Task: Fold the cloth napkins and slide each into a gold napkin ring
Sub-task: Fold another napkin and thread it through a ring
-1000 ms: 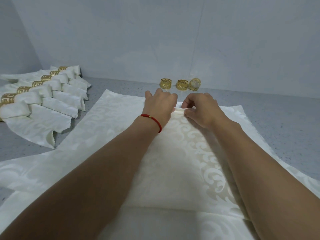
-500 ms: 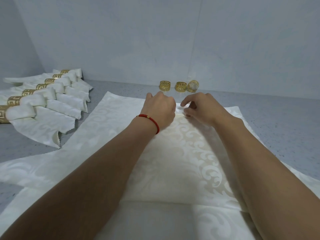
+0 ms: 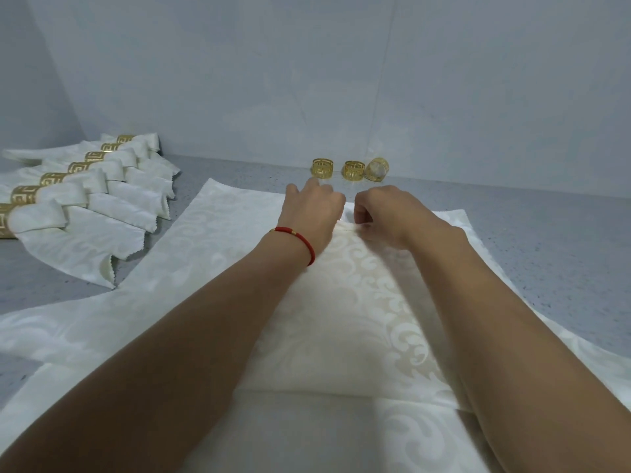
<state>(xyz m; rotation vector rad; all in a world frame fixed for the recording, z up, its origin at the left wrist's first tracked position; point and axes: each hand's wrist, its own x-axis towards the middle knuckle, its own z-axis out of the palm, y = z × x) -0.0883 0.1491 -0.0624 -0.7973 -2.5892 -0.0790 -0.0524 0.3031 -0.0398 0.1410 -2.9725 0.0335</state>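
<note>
We see the folded napkin lying on the grey surface, its long axis running straight away from us. Our left hand and right hand each pinch its far edge, grip closed on cloth.

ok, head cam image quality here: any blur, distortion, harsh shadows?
Head view: wide-angle bend shows in the forearms and wall seams; lighting soft and even, only faint shadows under the left hand and right hand; the three loose gold rings are slightly soft; the white napkin pattern is low-contrast.
</note>
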